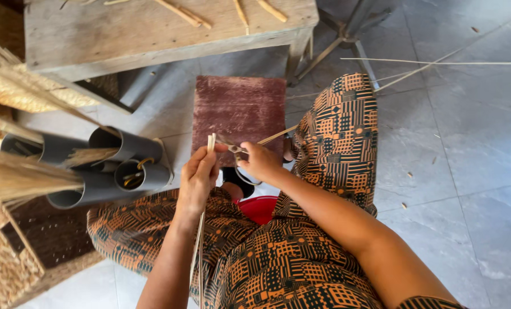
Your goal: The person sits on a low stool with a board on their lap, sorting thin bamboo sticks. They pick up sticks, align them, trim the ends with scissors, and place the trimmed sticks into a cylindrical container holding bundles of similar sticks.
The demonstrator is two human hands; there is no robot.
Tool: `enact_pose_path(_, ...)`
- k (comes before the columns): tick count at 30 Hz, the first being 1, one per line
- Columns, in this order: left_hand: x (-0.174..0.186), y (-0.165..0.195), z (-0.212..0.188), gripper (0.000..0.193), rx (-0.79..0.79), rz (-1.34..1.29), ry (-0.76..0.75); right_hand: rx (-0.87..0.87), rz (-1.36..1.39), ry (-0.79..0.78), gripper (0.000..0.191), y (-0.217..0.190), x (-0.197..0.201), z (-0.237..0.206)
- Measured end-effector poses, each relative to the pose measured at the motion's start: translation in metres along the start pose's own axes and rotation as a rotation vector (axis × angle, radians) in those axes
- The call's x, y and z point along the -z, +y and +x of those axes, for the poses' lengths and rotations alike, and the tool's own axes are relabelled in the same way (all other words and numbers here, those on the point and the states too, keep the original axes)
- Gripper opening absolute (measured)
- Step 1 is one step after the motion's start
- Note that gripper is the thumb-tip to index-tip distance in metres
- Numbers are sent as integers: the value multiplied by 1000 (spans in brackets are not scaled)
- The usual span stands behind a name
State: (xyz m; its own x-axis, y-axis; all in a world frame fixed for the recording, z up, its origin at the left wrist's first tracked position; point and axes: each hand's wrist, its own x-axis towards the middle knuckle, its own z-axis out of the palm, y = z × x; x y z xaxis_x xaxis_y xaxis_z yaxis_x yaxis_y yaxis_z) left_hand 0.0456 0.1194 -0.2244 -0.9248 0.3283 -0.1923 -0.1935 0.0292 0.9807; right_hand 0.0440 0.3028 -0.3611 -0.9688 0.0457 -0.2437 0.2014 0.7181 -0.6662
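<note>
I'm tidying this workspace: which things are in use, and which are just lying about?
In use:
left hand holding thin pale reed strips
right hand holding small metal tool

Lying about:
dark red wooden board
grey plastic pipes
weathered wooden bench
woven straw basket

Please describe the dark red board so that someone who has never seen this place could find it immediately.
Start at the pale wooden bench at the top. Just below it, on the grey tiled floor, lies the dark red board, beyond the person's left hand and right hand. It is the only flat, scuffed maroon rectangle; the grey tubes beside it are round.

Left hand [198,177] fingers pinched, right hand [260,161] gripping
</note>
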Motion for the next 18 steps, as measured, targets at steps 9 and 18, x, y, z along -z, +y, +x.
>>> enact_pose_path(9, -12, 38, 36, 31, -32, 37, -11, 144, -255, -78, 67, -9, 4, 23)
enact_pose_path(18, -15, 53, 84, 27, -28, -108, 108, 356, 745, -726, 43, -70, 32, -25)
